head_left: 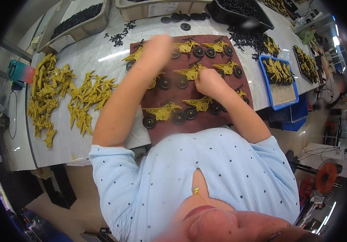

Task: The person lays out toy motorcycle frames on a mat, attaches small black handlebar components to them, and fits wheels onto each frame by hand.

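My right hand (212, 82) is closed at the right end of a yellow toy motorcycle body (189, 72) in the middle row, its fingertips partly hidden. My left hand (160, 47) is smeared by motion over the upper left of a dark red mat (167, 131); its fingers cannot be made out. On the mat lie rows of yellow motorcycle bodies, most with a thin black part on top and black wheels beside them. The near row shows one body (163, 111) at left with a wheel (149, 122), and another body (199, 103) further right.
Loose yellow bodies (46, 92) are heaped on the table at left. Bins of black parts (76, 24) stand at the back, with loose wheels (185, 26) and small black pieces (118, 39) nearby. A blue tray (269, 90) at right holds several yellow motorcycles. Another person (331, 86) is at far right.
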A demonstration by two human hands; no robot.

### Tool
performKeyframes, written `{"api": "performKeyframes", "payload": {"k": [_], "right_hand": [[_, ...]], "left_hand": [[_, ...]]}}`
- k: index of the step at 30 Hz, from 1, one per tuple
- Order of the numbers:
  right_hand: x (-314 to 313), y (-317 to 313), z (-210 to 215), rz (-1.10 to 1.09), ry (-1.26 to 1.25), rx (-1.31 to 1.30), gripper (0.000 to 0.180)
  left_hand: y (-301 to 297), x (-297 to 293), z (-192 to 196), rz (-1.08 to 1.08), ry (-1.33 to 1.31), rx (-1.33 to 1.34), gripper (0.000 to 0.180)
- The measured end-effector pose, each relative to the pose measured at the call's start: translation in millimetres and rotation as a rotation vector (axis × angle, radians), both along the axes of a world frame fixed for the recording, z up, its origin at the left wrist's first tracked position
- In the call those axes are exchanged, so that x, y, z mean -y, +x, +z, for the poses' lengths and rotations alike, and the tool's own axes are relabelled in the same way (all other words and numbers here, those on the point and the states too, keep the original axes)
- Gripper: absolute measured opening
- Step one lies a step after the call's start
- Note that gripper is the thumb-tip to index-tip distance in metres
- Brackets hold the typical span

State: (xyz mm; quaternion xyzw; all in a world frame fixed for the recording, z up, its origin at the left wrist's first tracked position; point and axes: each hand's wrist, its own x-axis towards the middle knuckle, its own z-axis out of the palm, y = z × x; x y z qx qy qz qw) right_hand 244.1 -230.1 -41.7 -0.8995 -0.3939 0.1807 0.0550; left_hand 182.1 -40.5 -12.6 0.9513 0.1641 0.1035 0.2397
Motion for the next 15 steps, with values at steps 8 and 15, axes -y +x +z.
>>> {"api": "performKeyframes", "payload": {"k": [8,15], "right_hand": [[14,-10,31,0.031,0.171,0.003,0.039],[39,28,38,-0.078,0.483,0.052,0.033]], "left_hand": [[-22,-145,-64,0.463,0.342,-0.041,0.016],[-20,-138,-63,0.447,0.351,-0.097,0.025]]}}
